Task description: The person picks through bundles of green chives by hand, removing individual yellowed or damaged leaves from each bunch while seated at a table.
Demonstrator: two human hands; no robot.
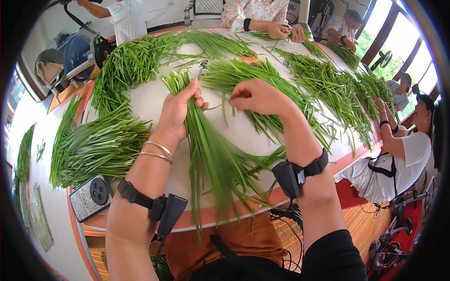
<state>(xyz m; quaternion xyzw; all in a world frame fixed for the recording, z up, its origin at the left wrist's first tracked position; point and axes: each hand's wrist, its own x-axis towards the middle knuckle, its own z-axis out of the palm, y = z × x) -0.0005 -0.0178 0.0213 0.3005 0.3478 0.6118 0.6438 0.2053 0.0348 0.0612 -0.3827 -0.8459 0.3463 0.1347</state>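
My left hand grips a bunch of long, flat green leaves, likely garlic chives, close to its pale cut ends. The leaves fan out downward over the near table edge, and their tips are blurred. Off to the right, my right hand hovers with bent fingers, apart from the bunch. Whether a thin leaf is pinched in it is hidden. Beneath and behind that hand lies a loose heap of chives. Left of my left forearm rests a thick, aligned stack of chives.
A phone lies at the near left edge of the white table. More chives curve along the far left, with another long heap at right. Opposite, a person's hands hold chives; others sit at right. Cables hang below.
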